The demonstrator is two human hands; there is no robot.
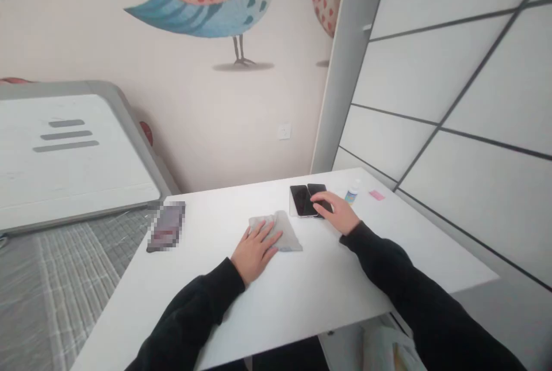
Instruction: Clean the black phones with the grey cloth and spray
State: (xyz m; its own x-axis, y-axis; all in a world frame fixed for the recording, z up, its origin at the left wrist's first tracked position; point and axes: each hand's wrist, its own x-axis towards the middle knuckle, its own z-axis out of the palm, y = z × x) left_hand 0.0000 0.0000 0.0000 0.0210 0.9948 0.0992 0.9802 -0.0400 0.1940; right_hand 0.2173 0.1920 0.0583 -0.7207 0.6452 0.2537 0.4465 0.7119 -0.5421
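My left hand (255, 251) lies flat with spread fingers on a folded light grey cloth (288, 234) on the white table. Two dark phones (303, 201) lie side by side toward the back of the table, the left one with a pale edge. Over the right phone (318, 188) reaches my right hand (338, 211), its thumb and fingers a little apart and their tips near the gap between the phones. Whether those fingertips touch a phone, I cannot tell. Part of the right phone is hidden under this hand.
Right of the phones stand a small clear bottle (352, 192) with a label and a pink slip (377, 195). A blurred-out dark item (167, 226) lies at the table's (207, 210) left edge. White panelled doors (431, 83) rise along the right side.
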